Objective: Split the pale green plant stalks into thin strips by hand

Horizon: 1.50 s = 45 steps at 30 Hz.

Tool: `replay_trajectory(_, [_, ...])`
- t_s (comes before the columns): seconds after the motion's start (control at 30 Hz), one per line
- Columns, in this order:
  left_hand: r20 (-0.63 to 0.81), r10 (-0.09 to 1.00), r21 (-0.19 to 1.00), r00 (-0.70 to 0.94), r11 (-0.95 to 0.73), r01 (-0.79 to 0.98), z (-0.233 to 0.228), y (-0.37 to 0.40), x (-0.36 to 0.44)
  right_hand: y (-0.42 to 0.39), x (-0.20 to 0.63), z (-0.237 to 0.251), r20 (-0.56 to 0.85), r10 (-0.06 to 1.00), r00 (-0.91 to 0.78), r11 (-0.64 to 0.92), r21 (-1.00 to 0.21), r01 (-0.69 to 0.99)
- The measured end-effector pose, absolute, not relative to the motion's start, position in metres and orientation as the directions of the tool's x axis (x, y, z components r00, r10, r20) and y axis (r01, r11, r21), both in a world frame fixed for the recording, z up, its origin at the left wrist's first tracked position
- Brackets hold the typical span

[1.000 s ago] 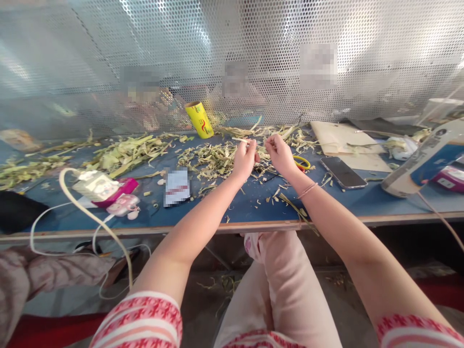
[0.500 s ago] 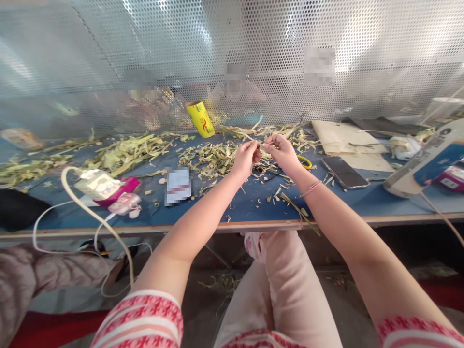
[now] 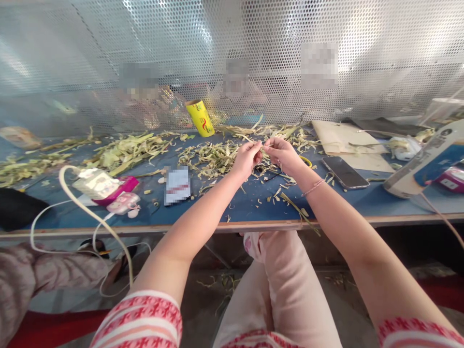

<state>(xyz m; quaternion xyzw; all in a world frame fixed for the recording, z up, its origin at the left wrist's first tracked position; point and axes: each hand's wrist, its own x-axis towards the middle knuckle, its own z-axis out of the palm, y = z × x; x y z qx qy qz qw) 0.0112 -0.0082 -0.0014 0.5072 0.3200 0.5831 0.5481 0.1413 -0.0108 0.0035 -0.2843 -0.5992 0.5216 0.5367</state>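
My left hand and my right hand meet above the blue table, thumbs and fingertips pinched. Between them runs a thin pale plant strip, mostly covered by the fingers. Beneath and behind both hands lies a loose heap of dry, yellow-green plant strips. Small trimmings are scattered toward the table's front edge. A yellow ring-shaped thing, partly hidden, sits just beside my right hand.
A yellow tube leans near the perforated metal screen. To the right are a phone, brown card sheets and a white bottle. On the left, a corded power strip lies near another plant pile. Someone's leg shows at lower left.
My right hand has turned slightly and its fingertips have shifted a little closer to my left hand's. Both hands stay pinched over the heap.
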Motion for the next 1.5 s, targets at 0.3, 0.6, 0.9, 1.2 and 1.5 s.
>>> replay_trajectory(0.3, [0.239,0.969,0.921,0.06,-0.207,-0.33,-0.001,-0.006,0.011,-0.013,0.139,0.004,0.32,0.918,-0.235,0.272,-0.938,-0.216])
replay_trajectory(0.6, [0.188,0.981,0.916,0.054,-0.156,-0.37,0.004,-0.008,0.009,-0.01,0.141,0.002,0.38,0.895,-0.235,0.347,-0.922,-0.171])
replay_trajectory(0.9, [0.212,0.975,0.904,0.072,-0.167,-0.393,0.006,-0.01,0.008,-0.009,0.142,0.0,0.395,0.895,-0.206,0.367,-0.916,-0.159])
replay_trajectory(1.2, [0.244,0.96,0.889,0.136,-0.165,-0.426,0.008,-0.014,0.007,-0.01,0.143,0.002,0.42,0.883,-0.21,0.393,-0.906,-0.157])
replay_trajectory(1.5, [0.233,0.961,0.865,0.152,-0.133,-0.484,0.005,-0.012,0.007,-0.003,0.142,-0.002,0.486,0.857,-0.168,0.478,-0.874,-0.09])
